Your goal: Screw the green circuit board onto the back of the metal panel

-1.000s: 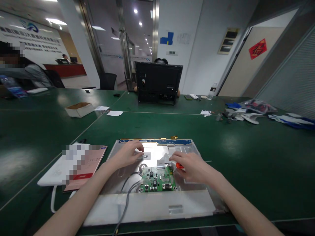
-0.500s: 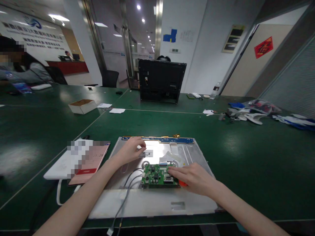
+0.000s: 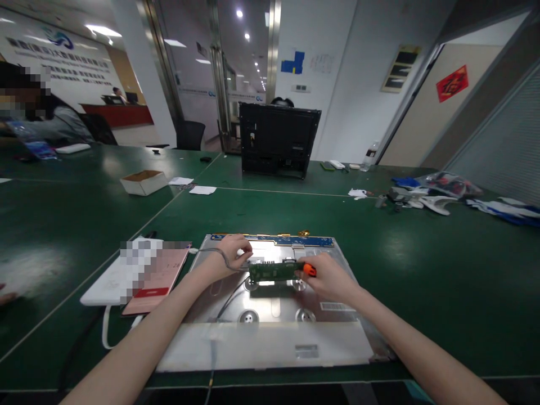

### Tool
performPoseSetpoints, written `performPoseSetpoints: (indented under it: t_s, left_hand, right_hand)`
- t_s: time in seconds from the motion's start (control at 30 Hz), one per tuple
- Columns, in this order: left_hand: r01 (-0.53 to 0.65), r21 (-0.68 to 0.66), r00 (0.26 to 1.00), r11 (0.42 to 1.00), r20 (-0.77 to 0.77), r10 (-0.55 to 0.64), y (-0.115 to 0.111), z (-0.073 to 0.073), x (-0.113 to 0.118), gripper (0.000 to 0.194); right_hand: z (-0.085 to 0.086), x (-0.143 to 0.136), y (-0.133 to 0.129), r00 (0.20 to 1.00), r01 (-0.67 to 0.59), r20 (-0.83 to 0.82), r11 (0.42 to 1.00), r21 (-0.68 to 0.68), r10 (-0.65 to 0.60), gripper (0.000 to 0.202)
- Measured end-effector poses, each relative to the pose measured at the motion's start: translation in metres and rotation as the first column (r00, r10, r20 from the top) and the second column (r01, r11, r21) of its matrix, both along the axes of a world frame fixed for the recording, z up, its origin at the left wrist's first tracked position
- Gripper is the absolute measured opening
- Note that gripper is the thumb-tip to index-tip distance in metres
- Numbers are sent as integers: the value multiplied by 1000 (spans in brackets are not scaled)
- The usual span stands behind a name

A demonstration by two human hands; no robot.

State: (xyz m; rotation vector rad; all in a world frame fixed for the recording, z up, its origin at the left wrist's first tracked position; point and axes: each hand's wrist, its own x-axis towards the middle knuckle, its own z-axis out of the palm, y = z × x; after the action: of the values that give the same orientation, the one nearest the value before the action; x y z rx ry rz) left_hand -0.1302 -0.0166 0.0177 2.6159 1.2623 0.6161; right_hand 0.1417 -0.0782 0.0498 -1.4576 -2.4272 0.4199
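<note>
A green circuit board is tilted up on edge above the silver back of a flat display panel. My right hand is closed on the board's right end, with an orange object, perhaps a tool handle, also in its grip. My left hand is by the board's upper left corner, thumb and fingers curled together; what they hold, if anything, is hidden. A grey cable runs from the board's left side across my left wrist. Along the panel's far edge lies a blue circuit strip.
Left of the panel lie a white device and a pink booklet. An open box sits farther back, and a black monitor housing stands at the far side. Bagged items are at right. Another person sits at far left.
The circuit board has been lifted from lying flat on the panel and tipped up, moving away from me in my right hand. The grey cable has swung up over my left wrist.
</note>
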Motion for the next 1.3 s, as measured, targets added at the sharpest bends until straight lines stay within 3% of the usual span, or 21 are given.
performPoseSetpoints:
  t_s: [0.1,0.23,0.37,0.47,0.67,0.77,0.83,0.9,1.03,1.13,1.3]
  left_hand:
    - [-5,-12,1000,1000,-5,5,-4,3,1,12]
    - [-20,1,1000,1000,18,20,-8,5,0,13]
    - [-3,14,1000,1000,14,3,-10,4,-1,12]
    - [7,15,1000,1000,7,-7,-9,3,-1,12]
    - [34,-18,999,999,30,-34,-12,6,1,12]
    - [67,-113,995,991,81,-58,-17,14,2,13]
    - [115,-223,990,968,108,-93,-22,20,2,13]
    - [197,-364,980,911,112,-167,-26,26,2,15]
    - [291,-510,955,809,102,-279,-32,29,2,39]
    - [275,-545,957,792,79,-279,-37,31,5,51]
    - [241,-559,961,794,25,-275,-42,36,9,53]
  right_hand:
    - [0,2,-4,999,-48,24,999,14,48,16]
    - [-4,10,-19,957,-251,172,965,79,235,14]
    - [-17,18,-36,862,-427,389,880,208,326,42]
    - [-26,20,-45,782,-492,541,839,232,310,51]
    - [-24,21,-56,776,-450,568,872,193,275,66]
    - [-21,23,-60,840,-392,476,898,201,260,53]
    - [-21,23,-61,886,-337,401,916,215,232,39]
    - [-22,23,-62,919,-278,345,936,217,193,38]
    - [-25,19,-61,952,-181,279,969,166,130,41]
    - [-24,16,-59,971,-140,208,985,99,117,40]
    - [-23,17,-59,978,-129,173,991,43,120,41]
